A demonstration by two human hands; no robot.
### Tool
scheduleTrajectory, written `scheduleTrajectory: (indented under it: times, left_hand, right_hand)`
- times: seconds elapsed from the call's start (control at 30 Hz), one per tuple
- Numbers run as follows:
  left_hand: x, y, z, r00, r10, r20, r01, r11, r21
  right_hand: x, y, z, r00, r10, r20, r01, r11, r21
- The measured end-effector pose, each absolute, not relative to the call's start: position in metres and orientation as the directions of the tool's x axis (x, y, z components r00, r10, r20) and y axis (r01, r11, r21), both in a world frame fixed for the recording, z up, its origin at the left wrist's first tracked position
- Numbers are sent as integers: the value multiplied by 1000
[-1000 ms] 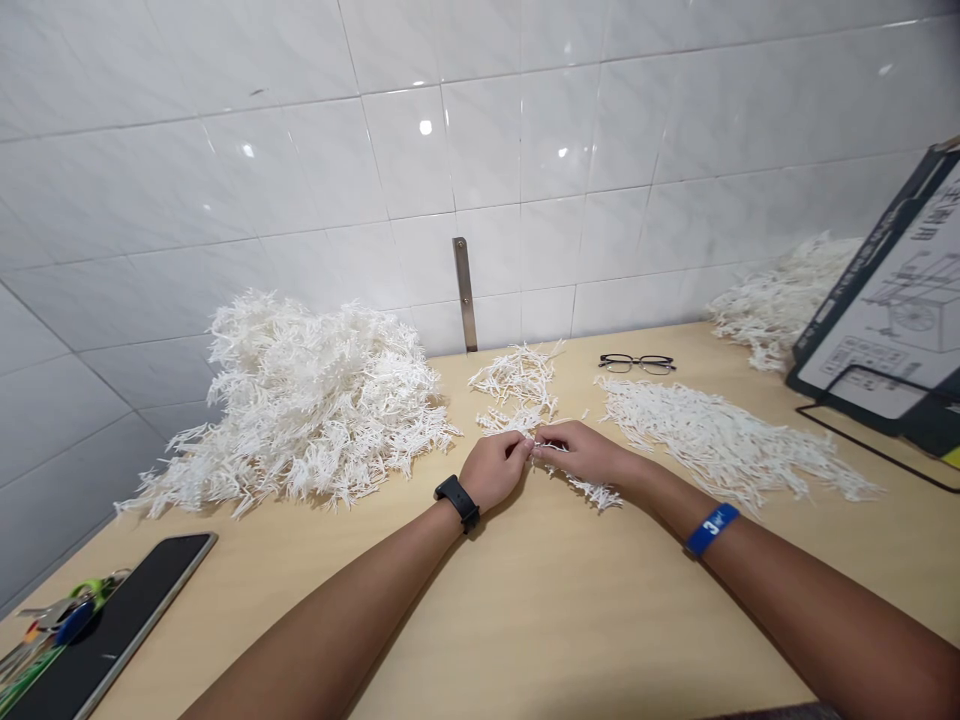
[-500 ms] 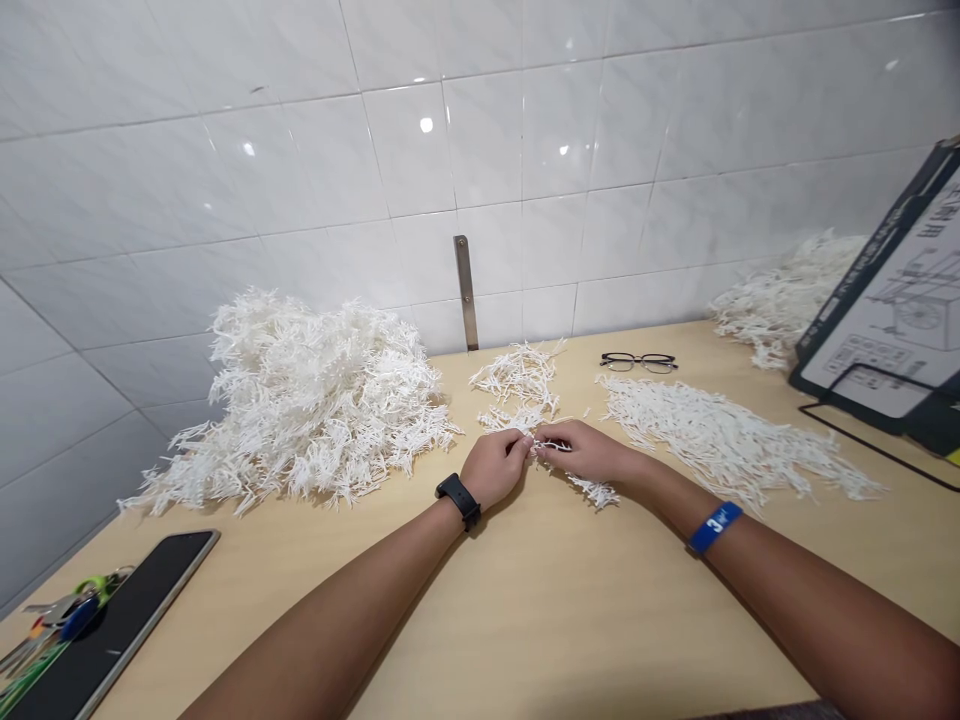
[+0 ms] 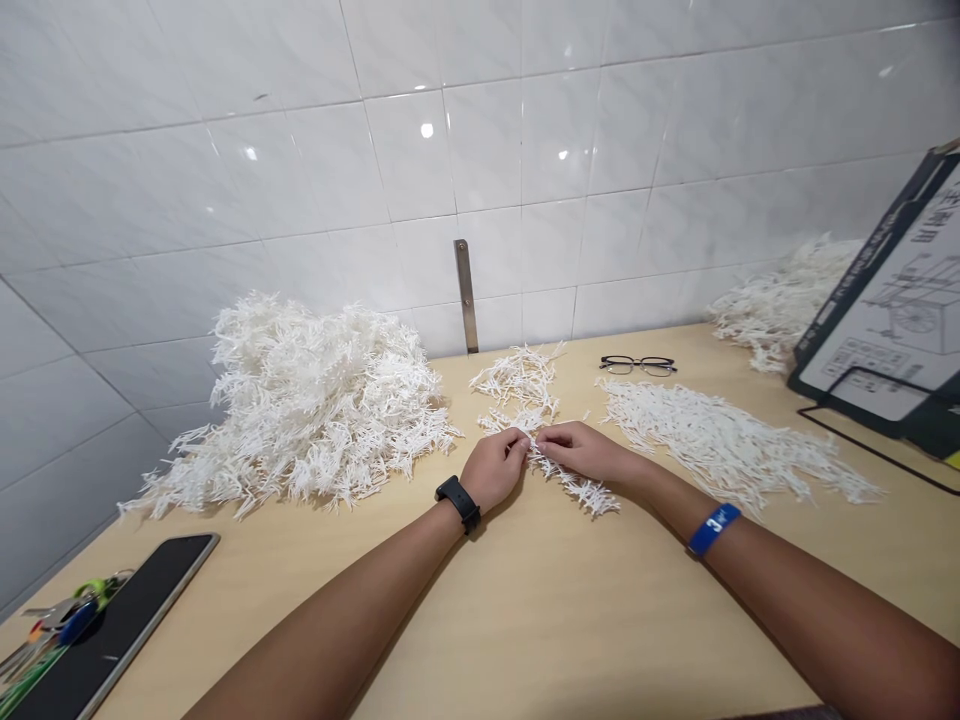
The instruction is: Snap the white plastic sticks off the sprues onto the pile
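My left hand (image 3: 493,468), with a black watch at the wrist, is closed in a pinch at the middle of the table. Close beside it, my right hand (image 3: 586,452) pinches too, a blue band farther up its arm. Between the fingertips runs a thin white branched strip (image 3: 589,492), its spiky end trailing out below my right hand. What exactly the fingertips grip is partly hidden. Just beyond the hands lie small heaps of white branched bits (image 3: 517,374). A flatter spread of straighter white strands (image 3: 720,430) lies to the right of my right hand.
A tall pile of white branched strips (image 3: 315,400) stands at left. Glasses (image 3: 637,365) rest near the tiled wall. A phone (image 3: 142,610) with keys (image 3: 67,615) lies front left. At right, a printed box (image 3: 892,310) leans before another white pile (image 3: 787,300).
My right fingers have shifted slightly, and more of the white strip shows beneath them. Both hands stay in nearly the same place.
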State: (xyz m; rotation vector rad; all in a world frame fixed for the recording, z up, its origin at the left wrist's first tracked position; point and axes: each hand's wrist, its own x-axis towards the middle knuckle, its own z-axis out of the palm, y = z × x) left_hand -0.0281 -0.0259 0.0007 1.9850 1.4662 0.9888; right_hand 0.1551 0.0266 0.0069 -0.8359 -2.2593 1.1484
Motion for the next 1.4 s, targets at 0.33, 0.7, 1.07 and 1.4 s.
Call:
scheduleTrajectory:
  times: [0.33,0.7,1.07,1.4]
  left_hand:
    - [-27,-27,5,76,961,265,633,-252,732]
    - [-26,-28,3,136,956,259,605,-287,743]
    - [-28,-28,-1,240,912,332,589,-409,697]
    - [-30,-27,1,293,920,260,522,-382,763]
  right_hand:
    - [154,26,7,-669,728,149,339,478,-811]
    - [154,29,4,-686,709,162,299,478,-826]
    - [153,22,9,-729,669,142,233,439,-868]
    - [158,26,7,-804,579,131,167,432,-887]
